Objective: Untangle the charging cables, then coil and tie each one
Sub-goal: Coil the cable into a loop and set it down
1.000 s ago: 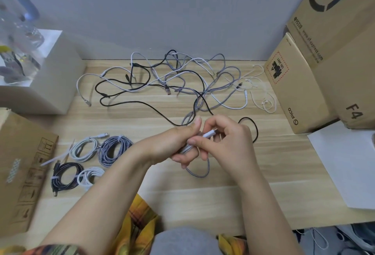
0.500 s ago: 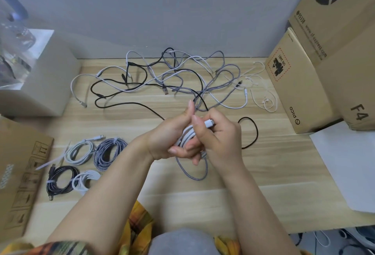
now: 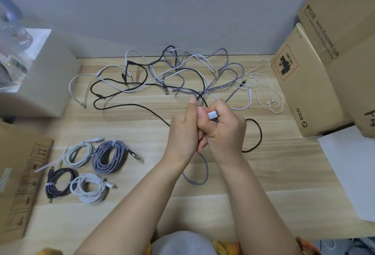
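Just below the tangle (image 3: 172, 76), I'm coiling the grey braided cable (image 3: 199, 177): both hands together, left hand (image 3: 183, 130) and right hand (image 3: 225, 126) clamping it. Next: feeding more slack from the tangle.

One head-worn camera is giving the only view, so no other view is sharing the scene. It is looking forward and steeply down from above the person's lap onto the worktop (image 3: 263, 193), facing the wall (image 3: 162, 11) at the far edge. It is sitting close: the forearms are rising from the bottom edge and the hands (image 3: 205, 126) are meeting near the middle. The wide lens is bending the boxes (image 3: 304, 84) at the right and the carton (image 3: 18, 173) at the left outward.
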